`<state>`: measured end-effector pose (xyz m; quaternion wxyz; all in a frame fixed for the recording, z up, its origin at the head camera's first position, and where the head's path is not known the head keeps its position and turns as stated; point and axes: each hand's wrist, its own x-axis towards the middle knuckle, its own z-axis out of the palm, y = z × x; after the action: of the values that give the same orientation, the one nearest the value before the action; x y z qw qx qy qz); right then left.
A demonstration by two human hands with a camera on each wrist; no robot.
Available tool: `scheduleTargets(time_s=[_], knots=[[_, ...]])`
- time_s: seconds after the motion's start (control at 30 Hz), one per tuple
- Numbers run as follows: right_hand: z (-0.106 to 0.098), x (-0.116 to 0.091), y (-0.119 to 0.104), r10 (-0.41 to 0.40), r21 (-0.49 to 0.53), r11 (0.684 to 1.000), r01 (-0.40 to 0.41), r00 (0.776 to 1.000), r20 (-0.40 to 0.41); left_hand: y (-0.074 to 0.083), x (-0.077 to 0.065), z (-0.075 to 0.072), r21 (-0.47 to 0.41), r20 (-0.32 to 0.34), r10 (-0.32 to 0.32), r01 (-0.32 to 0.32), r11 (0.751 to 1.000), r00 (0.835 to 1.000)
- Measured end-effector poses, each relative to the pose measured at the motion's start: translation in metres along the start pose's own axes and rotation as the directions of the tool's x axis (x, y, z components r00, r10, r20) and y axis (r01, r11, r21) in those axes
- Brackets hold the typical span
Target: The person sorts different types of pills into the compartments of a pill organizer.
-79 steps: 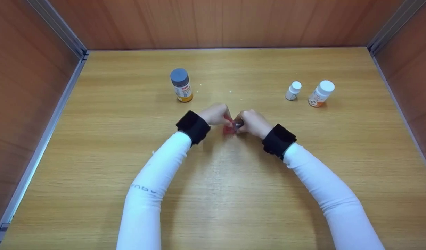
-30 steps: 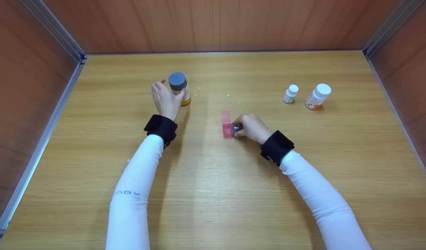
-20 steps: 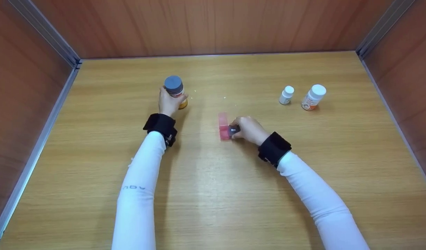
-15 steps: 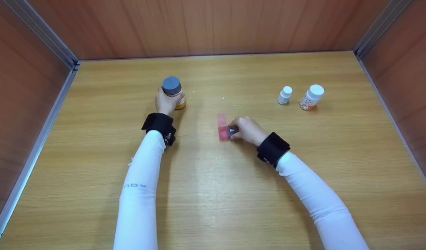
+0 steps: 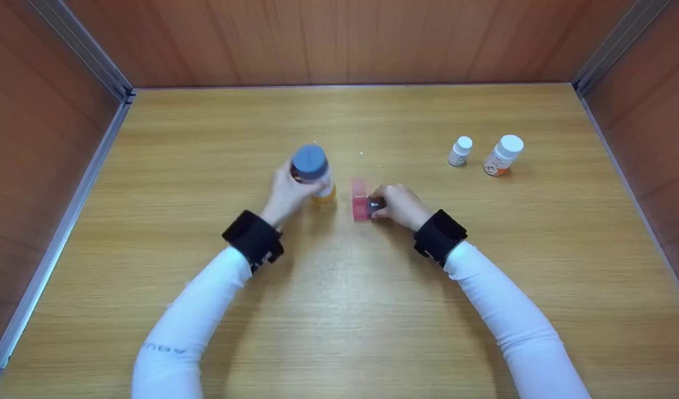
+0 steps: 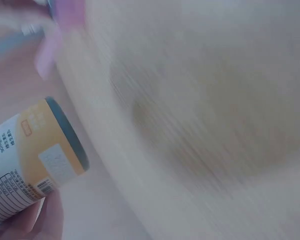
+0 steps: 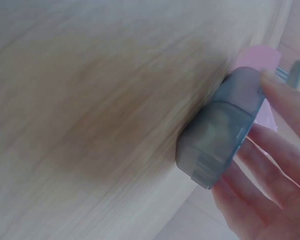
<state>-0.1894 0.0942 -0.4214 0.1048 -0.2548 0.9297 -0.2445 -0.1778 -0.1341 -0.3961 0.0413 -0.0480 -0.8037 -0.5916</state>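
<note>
My left hand [image 5: 287, 191] grips a pill bottle [image 5: 310, 163] with a blue-grey cap and a white and orange label. The bottle leans slightly, just left of a small pill organizer [image 5: 360, 208], over the table. In the left wrist view the bottle's printed label [image 6: 25, 155] faces the camera. My right hand [image 5: 403, 206] pinches the organizer's dark grey end. In the right wrist view that translucent grey compartment [image 7: 217, 127] is closed, with something pale inside. The organizer's pink lid [image 5: 359, 185] stands open, pointing away from me.
A small white bottle [image 5: 460, 151] and a larger white bottle with an orange label [image 5: 503, 155] stand at the back right. Tiny white bits [image 5: 361, 153] lie on the table [image 5: 339, 310] behind the organizer. Wooden panels [image 5: 350, 41] wall in the back and sides.
My left hand has left the organizer, taken hold of the capped bottle at the back left, and brought it right and nearer to the organizer. My right hand has kept its hold.
</note>
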Motion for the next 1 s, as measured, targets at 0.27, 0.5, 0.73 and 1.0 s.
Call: scheduleTargets(time_s=[0.27,0.5,0.73,1.0], knots=[[-0.007,-0.002,0.007,-0.005,0.076,0.997,0.005,1.000,-0.004,0.018,-0.048,0.045,0.063,0.224,0.076,-0.092,0.994,0.972],[-0.024,-0.023,0.008,0.132,0.265,0.957,-0.115,0.990,-0.050,0.015,-0.066,0.076,0.138,0.321,0.070,-0.120,0.983,0.945],[-0.032,-0.066,-0.023,0.115,0.259,0.964,-0.058,0.970,-0.213,0.010,-0.071,0.087,0.179,0.305,0.053,-0.112,0.977,0.951],[-0.017,-0.088,-0.057,0.017,0.029,1.000,-0.007,0.927,-0.376,0.008,-0.070,0.088,0.166,0.295,0.020,-0.072,0.983,0.955]])
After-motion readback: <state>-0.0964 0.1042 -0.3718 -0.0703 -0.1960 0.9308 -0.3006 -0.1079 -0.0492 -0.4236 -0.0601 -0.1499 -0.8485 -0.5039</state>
